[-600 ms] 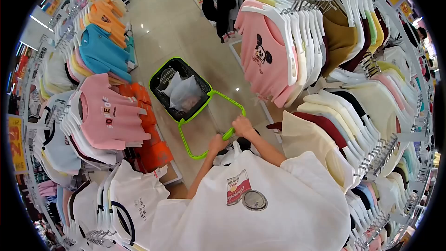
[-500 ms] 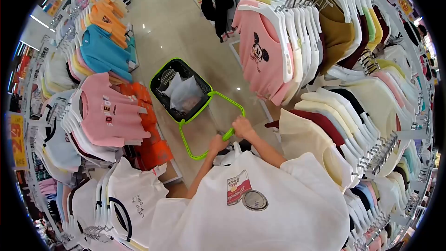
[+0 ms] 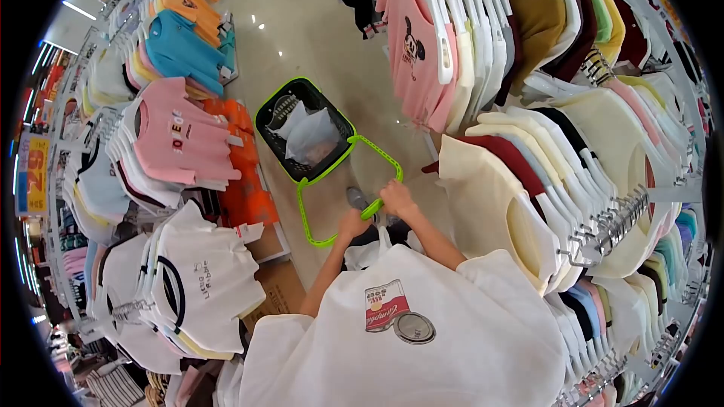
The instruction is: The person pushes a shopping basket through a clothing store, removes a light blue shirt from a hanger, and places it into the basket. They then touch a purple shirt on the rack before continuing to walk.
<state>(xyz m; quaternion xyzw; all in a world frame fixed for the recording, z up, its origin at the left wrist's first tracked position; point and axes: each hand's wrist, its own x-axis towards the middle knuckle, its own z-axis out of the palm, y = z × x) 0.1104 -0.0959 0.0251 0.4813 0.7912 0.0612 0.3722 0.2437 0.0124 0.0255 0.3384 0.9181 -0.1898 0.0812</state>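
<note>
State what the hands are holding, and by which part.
The left hand and the right hand both grip the shopping basket by its long green handle, at the end farthest from the basket body.

My only view comes from the camera on the person's head. It faces forward and steeply down onto the shop floor [image 3: 302, 22], and its fisheye lens bends the clothing racks [image 3: 173, 136] inward on both sides. The person's white T-shirt [image 3: 467, 332] fills the bottom edge, very close. The left hand [image 3: 353, 224] and right hand [image 3: 396, 197] on the green basket handle [image 3: 369, 215] sit near the centre.
</note>
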